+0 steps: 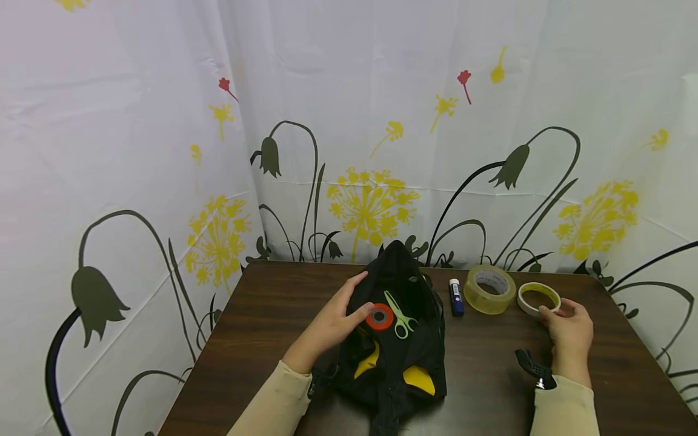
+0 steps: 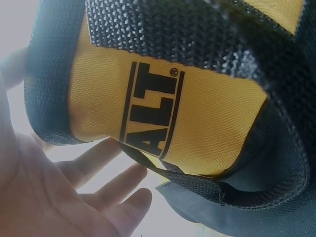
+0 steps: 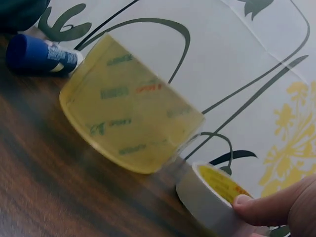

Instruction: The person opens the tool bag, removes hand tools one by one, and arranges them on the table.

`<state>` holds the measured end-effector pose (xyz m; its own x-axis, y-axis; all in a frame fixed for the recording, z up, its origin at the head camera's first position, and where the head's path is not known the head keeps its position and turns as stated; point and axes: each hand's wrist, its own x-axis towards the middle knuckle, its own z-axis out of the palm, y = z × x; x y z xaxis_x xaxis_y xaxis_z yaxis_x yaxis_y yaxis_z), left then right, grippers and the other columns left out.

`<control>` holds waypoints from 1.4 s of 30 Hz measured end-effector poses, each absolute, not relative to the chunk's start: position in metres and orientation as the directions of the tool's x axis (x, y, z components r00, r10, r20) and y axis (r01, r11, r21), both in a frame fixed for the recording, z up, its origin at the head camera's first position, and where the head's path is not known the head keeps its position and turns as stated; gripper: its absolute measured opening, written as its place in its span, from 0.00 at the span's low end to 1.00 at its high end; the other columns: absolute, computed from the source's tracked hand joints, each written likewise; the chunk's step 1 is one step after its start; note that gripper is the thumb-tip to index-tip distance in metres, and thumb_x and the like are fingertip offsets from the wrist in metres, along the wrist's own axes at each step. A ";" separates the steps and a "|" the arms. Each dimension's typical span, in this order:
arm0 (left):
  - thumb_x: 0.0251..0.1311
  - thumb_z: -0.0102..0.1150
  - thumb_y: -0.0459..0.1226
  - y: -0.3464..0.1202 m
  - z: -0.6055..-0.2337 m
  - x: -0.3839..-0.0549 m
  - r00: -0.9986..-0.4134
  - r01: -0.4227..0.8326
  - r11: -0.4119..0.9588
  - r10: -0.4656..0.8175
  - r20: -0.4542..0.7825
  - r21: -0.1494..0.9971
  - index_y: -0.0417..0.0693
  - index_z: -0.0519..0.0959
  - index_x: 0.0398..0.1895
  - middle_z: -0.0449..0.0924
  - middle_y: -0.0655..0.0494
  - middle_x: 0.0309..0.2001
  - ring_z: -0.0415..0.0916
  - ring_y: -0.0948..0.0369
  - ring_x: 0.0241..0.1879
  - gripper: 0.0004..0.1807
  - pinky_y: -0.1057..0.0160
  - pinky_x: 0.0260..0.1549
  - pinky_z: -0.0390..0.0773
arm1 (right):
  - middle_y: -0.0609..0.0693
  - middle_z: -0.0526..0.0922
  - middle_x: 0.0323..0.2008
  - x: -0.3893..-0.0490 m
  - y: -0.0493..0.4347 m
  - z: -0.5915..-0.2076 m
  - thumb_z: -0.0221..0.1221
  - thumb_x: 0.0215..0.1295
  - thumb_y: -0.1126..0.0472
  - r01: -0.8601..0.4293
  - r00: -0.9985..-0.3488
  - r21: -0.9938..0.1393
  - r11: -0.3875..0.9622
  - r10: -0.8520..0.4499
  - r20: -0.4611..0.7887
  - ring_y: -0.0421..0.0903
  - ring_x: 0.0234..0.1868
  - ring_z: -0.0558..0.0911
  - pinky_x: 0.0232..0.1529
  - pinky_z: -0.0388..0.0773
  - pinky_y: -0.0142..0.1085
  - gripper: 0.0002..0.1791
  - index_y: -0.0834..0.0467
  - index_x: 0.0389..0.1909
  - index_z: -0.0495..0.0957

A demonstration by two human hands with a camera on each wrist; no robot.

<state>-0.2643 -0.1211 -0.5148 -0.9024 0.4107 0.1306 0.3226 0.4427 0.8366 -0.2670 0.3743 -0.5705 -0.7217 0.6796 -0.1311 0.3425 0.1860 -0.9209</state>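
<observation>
A black tool bag (image 1: 389, 369) with yellow panels stands upright on the table, its mouth facing up. My left hand (image 1: 329, 321) holds its left rim, with the thumb over the opening and the fingers along the outside. Pale green scissors (image 1: 397, 310) and a red-orange ring-shaped roll (image 1: 380, 327) show in the bag's opening. Toward the table's right side, my right hand (image 1: 571, 330) grips a narrow white roll of tape (image 3: 205, 196), its thumb hooked over the roll's edge. Yellow lining shows inside that roll. In the left wrist view, black lettering marks the bag's yellow panel (image 2: 212, 118).
Between the bag and the white roll stand a blue glue stick (image 1: 456, 301) and a wide roll of clear packing tape (image 1: 488, 304). The dark wood table (image 1: 272, 303) ends at a printed white curtain (image 1: 354, 72) behind and at the left.
</observation>
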 end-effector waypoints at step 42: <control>0.71 0.54 0.58 -0.121 -0.514 -0.265 -0.900 0.328 0.429 0.413 0.141 0.842 0.73 0.50 0.81 0.52 0.66 0.80 0.55 0.54 0.78 0.39 0.37 0.73 0.59 | 0.32 0.77 0.38 -0.242 0.313 -0.446 0.69 0.64 0.56 0.095 -0.815 -0.964 0.249 0.575 0.069 0.31 0.37 0.77 0.33 0.74 0.18 0.24 0.49 0.60 0.74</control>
<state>-0.2655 -0.1211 -0.5144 -0.8998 0.4131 0.1405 0.3283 0.4286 0.8417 -0.2421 0.3128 -0.4459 -0.8155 0.5747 0.0685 0.0947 0.2492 -0.9638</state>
